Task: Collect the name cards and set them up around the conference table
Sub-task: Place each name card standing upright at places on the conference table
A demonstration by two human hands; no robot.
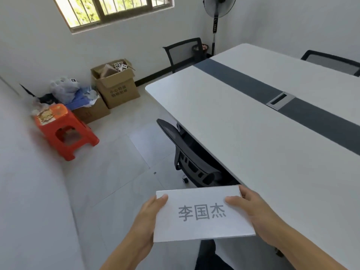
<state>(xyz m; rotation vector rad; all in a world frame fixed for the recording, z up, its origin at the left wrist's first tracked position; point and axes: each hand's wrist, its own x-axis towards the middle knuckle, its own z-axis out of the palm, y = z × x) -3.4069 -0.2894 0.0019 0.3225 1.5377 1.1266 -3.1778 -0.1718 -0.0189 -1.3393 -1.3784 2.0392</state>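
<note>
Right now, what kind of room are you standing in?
Probably a small meeting room: a long white conference table with a cable slot, black mesh office chairs around it, and a printed name card held in both hands, ready to set out.

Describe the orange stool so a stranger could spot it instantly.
Start at the barred window and drop down to the cluttered corner below it, by the left wall. The orange stool stands nearest the camera there, in front of the cardboard boxes: bright plastic, the only vivid colour around.

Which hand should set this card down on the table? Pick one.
Right, probably. The right hand grips the name card on the side nearest the conference table; the left hand is on the floor side.
</note>
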